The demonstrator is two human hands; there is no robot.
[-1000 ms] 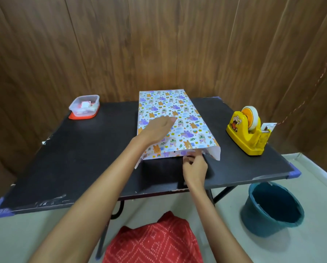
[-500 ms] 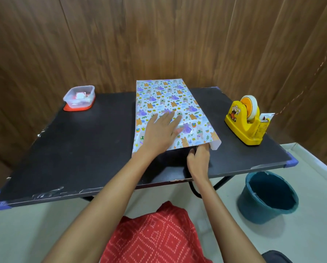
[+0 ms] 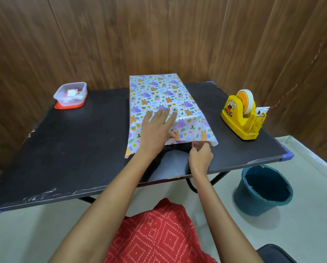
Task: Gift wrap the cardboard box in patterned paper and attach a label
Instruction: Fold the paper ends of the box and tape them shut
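Patterned paper [image 3: 158, 95] is lying along the middle of the black table [image 3: 73, 149], its long side running from me toward 12 o'clock. It is already folded over into a flat sleeve. The cardboard box is presumably inside, though none of it is showing.

I am laying my left hand [image 3: 155, 130] flat on top, fingers straight and spread toward 1 o'clock. I am pressing down so that the sleeve does not slide or spring open while I work the end nearest me. My right hand [image 3: 200, 156] is at the paper's 5 o'clock corner, fingers curled, pinching the loose near edge where the sleeve is gaping. I judge this grip to be for drawing the overhang snug before folding that end shut.

The paper is white and glossy, printed with orange bears, purple animals, rainbows and small green sprigs. It is catching a soft sheen and puckering slightly just beyond my left fingertips. The near end is hanging open, with the plain white underside showing at the corner. No label is showing on it.

A yellow tape dispenser [image 3: 242, 116] is waiting at 3 o'clock of the parcel, within my right hand's reach for sealing. A clear plastic container [image 3: 70, 94] on a red lid is sitting at 10 o'clock, its contents too small to make out. A blue bucket [image 3: 263, 190] is standing on the floor at 4 o'clock.
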